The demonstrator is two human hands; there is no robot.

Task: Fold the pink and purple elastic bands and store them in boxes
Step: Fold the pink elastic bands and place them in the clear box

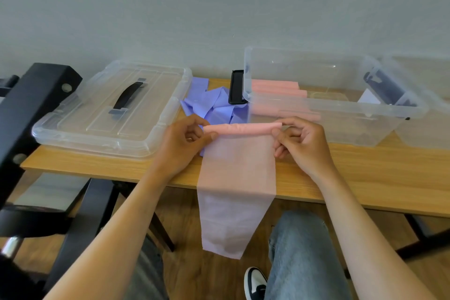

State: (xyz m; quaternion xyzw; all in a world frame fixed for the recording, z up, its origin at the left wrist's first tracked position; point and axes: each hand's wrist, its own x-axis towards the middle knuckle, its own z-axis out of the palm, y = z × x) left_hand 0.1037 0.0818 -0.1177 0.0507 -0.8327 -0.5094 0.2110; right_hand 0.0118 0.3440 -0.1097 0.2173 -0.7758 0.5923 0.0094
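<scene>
Table (365,173) of light wood carries all items; both hands work just above its near edge. Clear storage box (341,114), open, stands immediately beyond the right hand; several rolled pink bands (280,89) already lie inside at its left end. Box lid (109,109) with a dark handle lies flat beyond and to the left of the left hand. Purple elastic bands (214,105), unfolded and heaped, lie just beyond the hands, between lid and box.

Pink elastic band (237,178) in work: a thin, translucent strip, its top end rolled into a tight tube held between the hands, the remainder hanging down over the table edge towards the floor.

Left hand (185,143) pinches the left end of the roll between thumb and curled fingers. Right hand (299,141) pinches the right end likewise, fingers curled under.

Assessment: material appears very light, limp and stretchy, with no stiffness of its own; the roll will likely loosen if either end is released. Surface looks smooth and may slip. Best hold judged to be at both ends of the roll, as now, keeping light tension on the hanging tail while rolling.
</scene>
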